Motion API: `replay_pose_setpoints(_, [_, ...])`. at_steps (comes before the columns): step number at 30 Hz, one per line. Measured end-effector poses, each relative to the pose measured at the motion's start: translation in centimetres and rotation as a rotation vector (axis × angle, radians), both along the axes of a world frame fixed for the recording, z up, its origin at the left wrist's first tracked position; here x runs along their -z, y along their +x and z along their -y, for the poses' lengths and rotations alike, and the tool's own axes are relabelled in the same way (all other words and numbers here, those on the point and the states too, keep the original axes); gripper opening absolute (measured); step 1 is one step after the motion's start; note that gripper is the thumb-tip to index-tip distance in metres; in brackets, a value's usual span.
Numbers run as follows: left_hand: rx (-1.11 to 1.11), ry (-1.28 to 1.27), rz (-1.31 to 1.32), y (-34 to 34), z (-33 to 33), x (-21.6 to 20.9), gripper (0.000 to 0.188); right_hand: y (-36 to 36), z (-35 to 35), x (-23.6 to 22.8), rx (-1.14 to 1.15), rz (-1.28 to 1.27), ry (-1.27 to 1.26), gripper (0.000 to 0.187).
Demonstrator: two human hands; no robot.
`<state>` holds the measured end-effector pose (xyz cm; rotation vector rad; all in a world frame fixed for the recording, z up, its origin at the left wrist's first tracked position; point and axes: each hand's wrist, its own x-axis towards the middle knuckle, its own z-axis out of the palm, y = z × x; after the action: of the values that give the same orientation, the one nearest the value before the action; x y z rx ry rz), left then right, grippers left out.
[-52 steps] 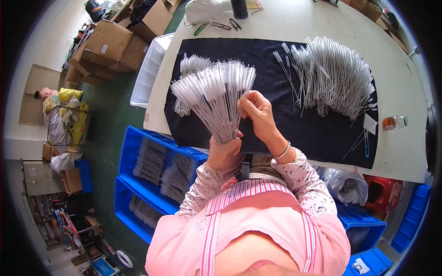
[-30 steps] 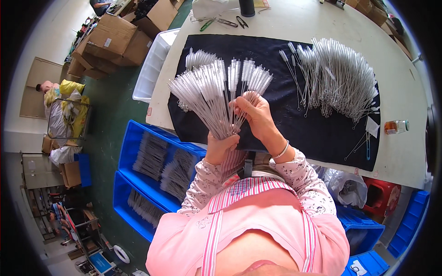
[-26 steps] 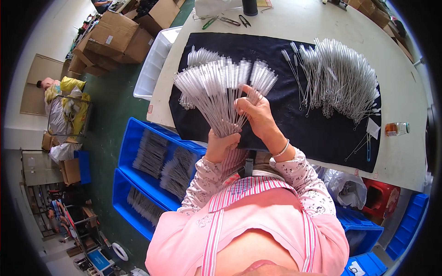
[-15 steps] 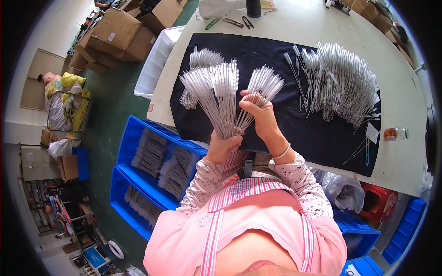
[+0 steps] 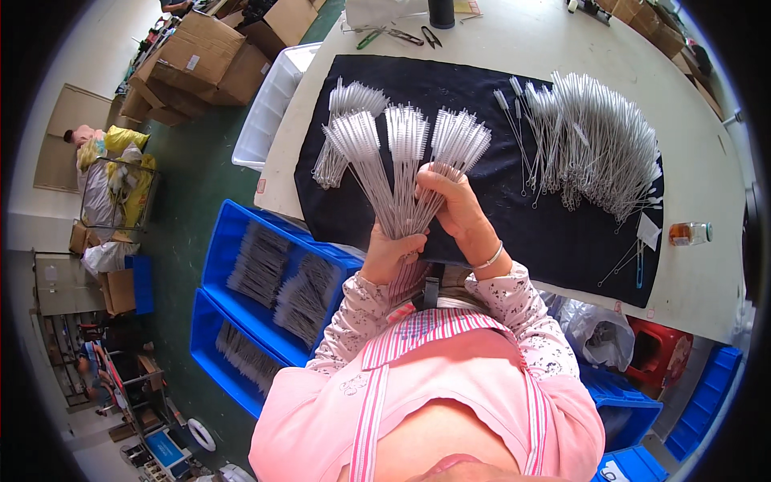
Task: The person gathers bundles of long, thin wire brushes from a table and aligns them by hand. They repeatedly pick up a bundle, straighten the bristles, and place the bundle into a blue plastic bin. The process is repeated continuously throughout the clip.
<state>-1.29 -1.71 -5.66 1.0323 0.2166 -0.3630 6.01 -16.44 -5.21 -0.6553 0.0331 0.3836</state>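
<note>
My left hand (image 5: pixel 393 251) is closed round the lower wire ends of a fanned bunch of thin wire brushes (image 5: pixel 355 138) with white bristle heads pointing away from me. Their heads stand in three clumps. My right hand (image 5: pixel 454 197) grips the stems of the right-hand clump (image 5: pixel 459 140), just below its bristles; those stems run down toward my left fist. Beneath both hands lies a dark cloth (image 5: pixel 498 233). A smaller pile of brushes (image 5: pixel 353 100) rests on it behind the bunch, at the left. To the right spreads a large heap of the same brushes (image 5: pixel 594 145).
Blue bins (image 5: pixel 221 241) with more brushes stand at my left, below the table (image 5: pixel 699 161). A white bin (image 5: pixel 253 136) is beside its far left edge. Snips (image 5: pixel 431 37) lie at the back. A small jar (image 5: pixel 691 234) and a blue-handled tool (image 5: pixel 640 265) are at the right.
The bristle heads on the left have parted, leaving a separate middle clump. My right hand has shifted slightly nearer, and its clump sits closer to the middle one.
</note>
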Motion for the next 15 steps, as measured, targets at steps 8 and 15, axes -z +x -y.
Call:
replay_pose_setpoints(8, [0.013,-0.059,-0.017,-0.1,-0.2,0.3,0.043,-0.6,-0.7,-2.4,0.072,-0.070,0.128,0.021])
replay_pose_setpoints(15, [0.073,-0.159,-0.049,0.1,-0.2,-0.3,0.051,-0.5,-0.5,-2.6,0.010,0.011,0.026,0.017])
